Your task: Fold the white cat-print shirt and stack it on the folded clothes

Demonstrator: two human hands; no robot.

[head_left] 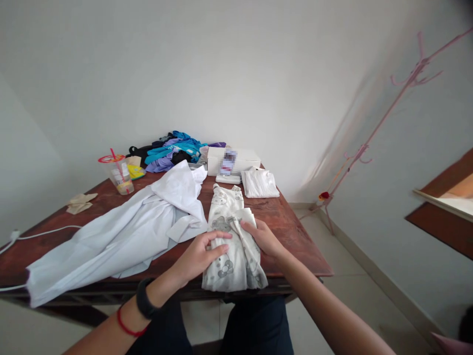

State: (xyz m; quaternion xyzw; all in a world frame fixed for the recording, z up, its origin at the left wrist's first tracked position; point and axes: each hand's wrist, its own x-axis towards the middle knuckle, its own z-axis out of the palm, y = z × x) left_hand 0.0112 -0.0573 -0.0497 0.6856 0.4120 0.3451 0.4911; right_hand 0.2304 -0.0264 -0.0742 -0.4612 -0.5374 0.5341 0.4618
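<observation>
A white garment with a grey cartoon and flower print [226, 267] lies folded lengthwise at the table's front edge, its near end hanging slightly over. On its left side rests my left hand [204, 252], thumb and index finger apart on the cloth. My right hand [261, 238] grips the garment's right side, thumb on top and the other fingers hidden by the cloth. Left of the printed garment, a plain white garment [121, 235] spreads diagonally, one end past the front edge. Beyond it to the right sits a folded white cloth [260, 183].
On the wooden table [295, 246] stand a plastic cup with a straw [121, 177] and a white box [246, 159]. Crumpled clothes [177, 150] are heaped against the wall. A tan cloth [81, 202] and white cable [48, 230] lie left. A pink coat rack [384, 121] leans right.
</observation>
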